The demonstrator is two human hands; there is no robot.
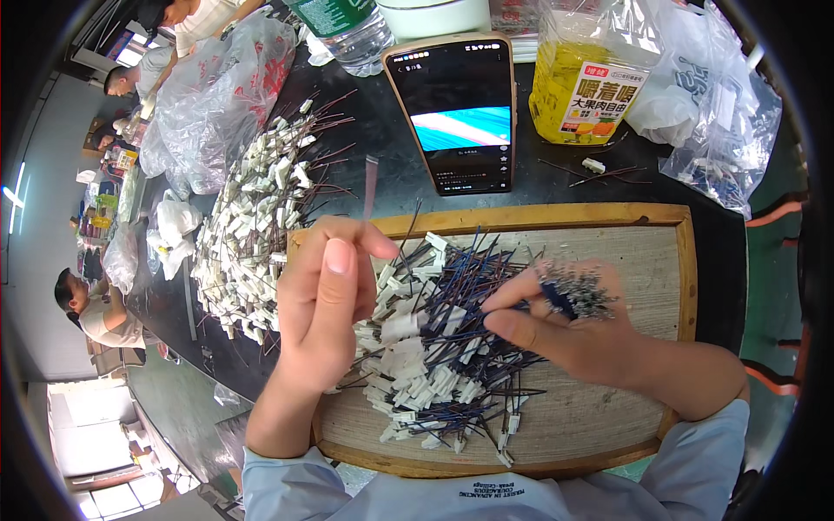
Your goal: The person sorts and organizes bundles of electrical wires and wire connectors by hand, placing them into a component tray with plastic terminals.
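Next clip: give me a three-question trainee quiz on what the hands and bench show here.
1. True or false: the right hand grips a bundle of wire ends.
2. What does the left hand pinch: A) one thin wire, B) the phone, C) a bag?
3. What do the loose connectors in front of the hands lie on?

Key: 1 true. 2 A. 3 the wooden tray.

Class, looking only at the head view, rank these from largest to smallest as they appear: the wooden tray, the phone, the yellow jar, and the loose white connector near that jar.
1. Wooden tray
2. Phone
3. Yellow jar, close to the phone; its top is cut off, so this pair is uncertain
4. Loose white connector
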